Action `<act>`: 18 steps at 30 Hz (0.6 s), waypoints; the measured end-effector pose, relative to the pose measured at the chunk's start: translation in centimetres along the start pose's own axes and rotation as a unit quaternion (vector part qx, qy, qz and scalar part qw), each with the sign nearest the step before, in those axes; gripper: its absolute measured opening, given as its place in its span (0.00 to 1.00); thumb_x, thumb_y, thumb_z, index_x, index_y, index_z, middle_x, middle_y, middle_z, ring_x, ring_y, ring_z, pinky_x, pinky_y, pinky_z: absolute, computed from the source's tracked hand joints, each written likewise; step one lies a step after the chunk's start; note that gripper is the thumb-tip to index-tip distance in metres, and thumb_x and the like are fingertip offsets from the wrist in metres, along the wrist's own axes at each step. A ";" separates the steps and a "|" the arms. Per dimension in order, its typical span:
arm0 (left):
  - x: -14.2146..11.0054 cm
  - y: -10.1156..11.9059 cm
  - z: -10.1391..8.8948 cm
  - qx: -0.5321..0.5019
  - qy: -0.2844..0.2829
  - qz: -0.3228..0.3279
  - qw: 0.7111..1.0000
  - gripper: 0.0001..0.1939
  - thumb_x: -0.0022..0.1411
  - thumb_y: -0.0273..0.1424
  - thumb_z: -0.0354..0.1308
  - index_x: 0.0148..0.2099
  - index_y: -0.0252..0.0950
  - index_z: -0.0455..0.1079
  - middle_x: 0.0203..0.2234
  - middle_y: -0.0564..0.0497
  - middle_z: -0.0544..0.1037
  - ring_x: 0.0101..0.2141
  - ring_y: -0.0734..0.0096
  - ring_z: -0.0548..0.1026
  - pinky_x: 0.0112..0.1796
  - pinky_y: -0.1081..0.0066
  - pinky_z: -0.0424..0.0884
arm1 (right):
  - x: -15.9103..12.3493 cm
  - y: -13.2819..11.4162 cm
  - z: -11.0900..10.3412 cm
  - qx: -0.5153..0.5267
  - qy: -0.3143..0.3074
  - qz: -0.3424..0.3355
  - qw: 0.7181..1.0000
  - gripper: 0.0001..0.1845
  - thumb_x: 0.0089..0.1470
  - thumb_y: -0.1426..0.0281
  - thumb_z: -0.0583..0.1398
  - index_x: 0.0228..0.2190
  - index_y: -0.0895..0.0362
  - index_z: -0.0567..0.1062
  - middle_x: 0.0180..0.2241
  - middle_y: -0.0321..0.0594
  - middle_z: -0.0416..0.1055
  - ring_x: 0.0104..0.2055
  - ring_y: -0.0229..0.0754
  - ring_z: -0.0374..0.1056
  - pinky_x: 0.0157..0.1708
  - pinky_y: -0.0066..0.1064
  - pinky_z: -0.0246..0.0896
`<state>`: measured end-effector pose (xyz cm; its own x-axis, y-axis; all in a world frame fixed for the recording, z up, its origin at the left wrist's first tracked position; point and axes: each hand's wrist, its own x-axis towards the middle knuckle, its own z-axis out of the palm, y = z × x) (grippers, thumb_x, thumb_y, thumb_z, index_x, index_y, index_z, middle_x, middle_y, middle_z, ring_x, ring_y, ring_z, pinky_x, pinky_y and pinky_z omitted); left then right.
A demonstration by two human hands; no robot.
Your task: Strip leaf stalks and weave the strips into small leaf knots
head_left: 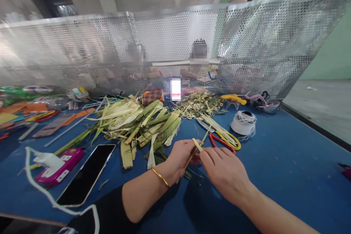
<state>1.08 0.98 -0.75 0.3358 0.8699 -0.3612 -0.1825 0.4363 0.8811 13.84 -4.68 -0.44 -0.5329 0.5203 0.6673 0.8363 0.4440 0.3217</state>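
Observation:
My left hand (pixel 182 157), with a gold bangle at the wrist, is closed around a narrow bundle of corn husk strips above the blue table. Against it, my right hand (pixel 223 166) pinches a pale husk strip (pixel 196 144) that bends over the bundle's upper end. Part of the bundle is hidden behind my fingers. Just beyond my hands lie scissors (pixel 223 141) with red and yellow handles, partly under several long husk strips (pixel 215 122). A heap of green and cream corn husks (pixel 145 120) spreads to the left.
A spool of white string (pixel 243 123) stands at the right, with a yellow glue gun (pixel 233 98) behind it. Left are a phone (pixel 87 175) and a magenta power strip (pixel 60 166) with a white cable. A perforated metal screen (pixel 170 36) borders the back; two people sit beyond.

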 end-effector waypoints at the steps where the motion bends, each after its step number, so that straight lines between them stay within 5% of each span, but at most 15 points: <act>1: 0.1 -0.1 -0.1 -0.019 0.001 -0.001 1.000 0.15 0.45 0.40 0.65 0.24 0.33 0.68 0.16 0.55 0.70 0.18 0.78 0.67 0.20 0.77 0.62 | 0.0 -0.3 0.1 -0.007 -0.006 -0.002 1.000 0.10 0.56 0.79 0.51 0.28 0.57 0.69 0.24 0.42 0.71 0.25 0.41 0.61 0.30 0.34 0.47; 6: 0.3 -0.1 -0.2 -0.068 -0.015 -0.004 0.998 0.12 0.47 0.37 0.63 0.28 0.32 0.72 0.22 0.49 0.75 0.23 0.74 0.70 0.26 0.74 0.65 | -0.2 -0.7 0.6 -0.015 -0.009 0.003 1.000 0.10 0.54 0.81 0.52 0.32 0.59 0.71 0.29 0.45 0.74 0.28 0.43 0.63 0.31 0.35 0.49; 13: -0.9 1.0 0.4 -0.055 -0.044 0.013 0.997 0.11 0.43 0.31 0.64 0.32 0.31 0.75 0.24 0.50 0.76 0.23 0.76 0.69 0.27 0.74 0.65 | 0.0 0.2 0.7 0.024 0.070 0.085 0.994 0.11 0.60 0.75 0.52 0.27 0.57 0.70 0.23 0.39 0.71 0.27 0.39 0.63 0.32 0.32 0.50; 18: -1.3 1.5 0.5 -0.086 -0.066 0.015 0.994 0.08 0.41 0.26 0.62 0.29 0.31 0.74 0.20 0.53 0.72 0.22 0.77 0.68 0.29 0.73 0.68 | 0.0 0.5 1.0 0.015 0.042 0.078 0.996 0.15 0.62 0.74 0.50 0.26 0.57 0.70 0.23 0.39 0.70 0.26 0.41 0.62 0.32 0.33 0.49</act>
<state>0.80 0.36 1.21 0.4442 0.8503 -0.2821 -0.3465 0.4535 0.8211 14.15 -3.71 -0.94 -0.3836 0.5226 0.7614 0.9031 0.3846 0.1910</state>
